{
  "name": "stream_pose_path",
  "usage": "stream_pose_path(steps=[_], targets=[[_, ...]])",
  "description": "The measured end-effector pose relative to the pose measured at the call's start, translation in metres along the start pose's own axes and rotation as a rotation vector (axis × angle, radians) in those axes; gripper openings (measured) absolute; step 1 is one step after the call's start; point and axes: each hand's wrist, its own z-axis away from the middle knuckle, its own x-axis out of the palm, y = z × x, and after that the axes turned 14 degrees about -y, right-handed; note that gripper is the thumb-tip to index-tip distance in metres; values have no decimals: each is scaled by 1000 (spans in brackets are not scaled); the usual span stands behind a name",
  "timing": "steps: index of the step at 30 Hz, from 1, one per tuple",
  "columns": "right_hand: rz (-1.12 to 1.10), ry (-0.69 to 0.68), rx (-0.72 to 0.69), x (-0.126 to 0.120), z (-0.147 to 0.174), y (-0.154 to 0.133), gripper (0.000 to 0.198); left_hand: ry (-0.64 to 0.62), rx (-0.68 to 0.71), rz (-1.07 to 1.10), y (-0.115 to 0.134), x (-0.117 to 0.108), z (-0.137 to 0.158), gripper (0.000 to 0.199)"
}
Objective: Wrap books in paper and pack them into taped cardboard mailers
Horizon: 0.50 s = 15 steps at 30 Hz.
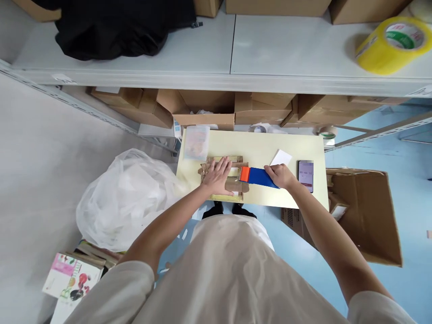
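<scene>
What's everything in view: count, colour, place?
Table: one, pale yellow, centre
Taped package: one, brown and yellow, table's left
Hand tool: one, blue and orange, package's right
Paper: count unclear, white, behind tool
Phone: one, dark frame, table's right
Printed packet: one, translucent, table's far left
Tape rolls: several, yellow or pale, top right, behind table
Cloth: one, black, top left
Shelving: one, grey, top
Boxes: several, brown, shelving, lower right
Plastic bag: one, white, left
Booklets: several, multicoloured, lower left
Shirt: one, beige, bottom
Feet: two, black-clad, below
Left grip: one, bare, spread on package
Right grip: one, bare, around tool
</scene>
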Motion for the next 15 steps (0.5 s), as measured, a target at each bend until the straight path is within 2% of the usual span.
stream_pose_path(steps=[5, 10, 13, 15], targets=[[-58, -49, 20, -6, 13, 21, 51, 23, 0, 17, -6, 11, -1, 125], [20, -45, 45, -5, 23, 50, 49, 13, -1, 7, -9, 10, 1, 125], [66, -30, 22, 1, 14, 48, 46, -8, 13, -10, 0, 8, -3, 123], [64, -17, 9, 4, 6, 42, 47, -17, 88, -38, 11, 8, -8, 120]])
